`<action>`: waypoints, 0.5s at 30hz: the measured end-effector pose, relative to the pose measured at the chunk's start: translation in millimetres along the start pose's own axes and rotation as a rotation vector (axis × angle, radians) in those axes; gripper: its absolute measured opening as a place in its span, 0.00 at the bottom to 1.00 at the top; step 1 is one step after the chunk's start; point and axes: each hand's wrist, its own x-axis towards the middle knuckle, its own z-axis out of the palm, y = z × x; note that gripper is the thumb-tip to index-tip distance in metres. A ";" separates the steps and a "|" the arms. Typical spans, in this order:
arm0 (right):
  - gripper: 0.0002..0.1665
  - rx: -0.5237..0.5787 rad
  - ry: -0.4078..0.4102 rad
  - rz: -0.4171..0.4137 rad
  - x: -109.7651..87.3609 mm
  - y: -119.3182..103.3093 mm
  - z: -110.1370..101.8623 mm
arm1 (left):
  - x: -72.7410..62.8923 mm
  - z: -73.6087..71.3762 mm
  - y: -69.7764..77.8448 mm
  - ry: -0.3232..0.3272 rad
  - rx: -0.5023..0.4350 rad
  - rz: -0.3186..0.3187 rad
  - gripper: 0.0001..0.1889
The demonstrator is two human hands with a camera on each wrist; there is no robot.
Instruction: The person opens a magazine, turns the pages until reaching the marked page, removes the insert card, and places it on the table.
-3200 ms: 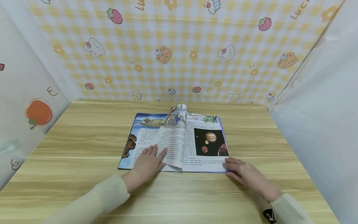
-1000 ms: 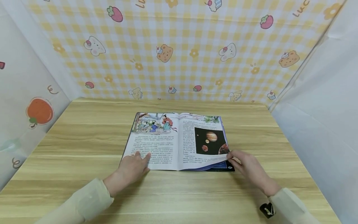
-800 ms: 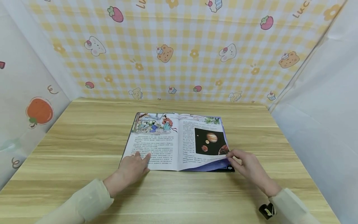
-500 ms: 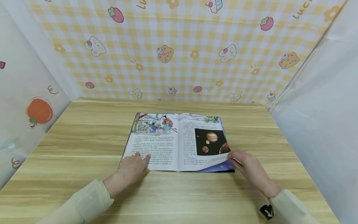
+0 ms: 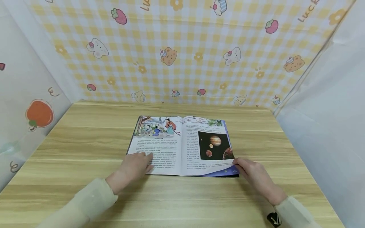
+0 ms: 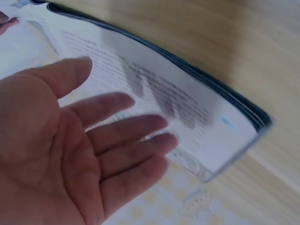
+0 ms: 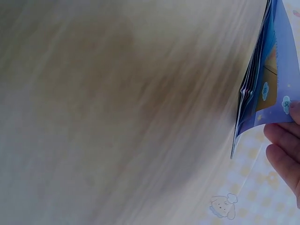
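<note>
An open magazine (image 5: 166, 152) lies on the table, its left page bearing a drawing of robed figures and its right page (image 5: 196, 166) a black picture of planets. My left hand (image 5: 132, 167) is over the lower left page. In the left wrist view the fingers of that left hand (image 6: 112, 136) are spread and loosely bent, hold nothing, and cast shadows on the paper. My right hand (image 5: 253, 175) pinches the right page's lower outer corner, which is slightly raised. A purple page (image 5: 220, 171) shows under it. In the right wrist view the thumb lies on a purple page (image 7: 285, 61).
The wood-grain table (image 5: 182, 202) runs back to a yellow checked cloth (image 5: 182, 72) with cartoon prints. White sheets stand at the left and right (image 5: 328, 110). A small black item (image 5: 274, 219) is by the right sleeve.
A page that curled up mid-magazine earlier now lies flat on the left. My left hand has shifted left. My right hand has gone from resting at the corner to pinching it, recently dropping slightly.
</note>
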 end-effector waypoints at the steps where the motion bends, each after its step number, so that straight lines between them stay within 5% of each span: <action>1: 0.12 -0.001 0.004 0.000 0.2 -0.3 -0.2 | 2.5 0.0 3.2 0.001 -0.016 -0.003 0.22; 4: 0.14 0.005 0.016 0.002 0.2 -0.9 -0.4 | 13.3 1.4 17.7 0.012 -0.091 0.028 0.24; 8: 0.15 0.004 0.021 0.003 -0.6 -0.4 1.4 | 30.0 6.4 47.7 0.019 -0.173 0.170 0.26; 11: 0.08 0.010 0.025 -0.004 -1.4 0.0 3.2 | 42.6 10.6 74.8 0.030 -0.163 0.290 0.28; 15: 0.03 0.027 0.037 -0.016 -1.0 -0.6 4.8 | 59.6 14.8 110.4 0.025 -0.115 0.373 0.29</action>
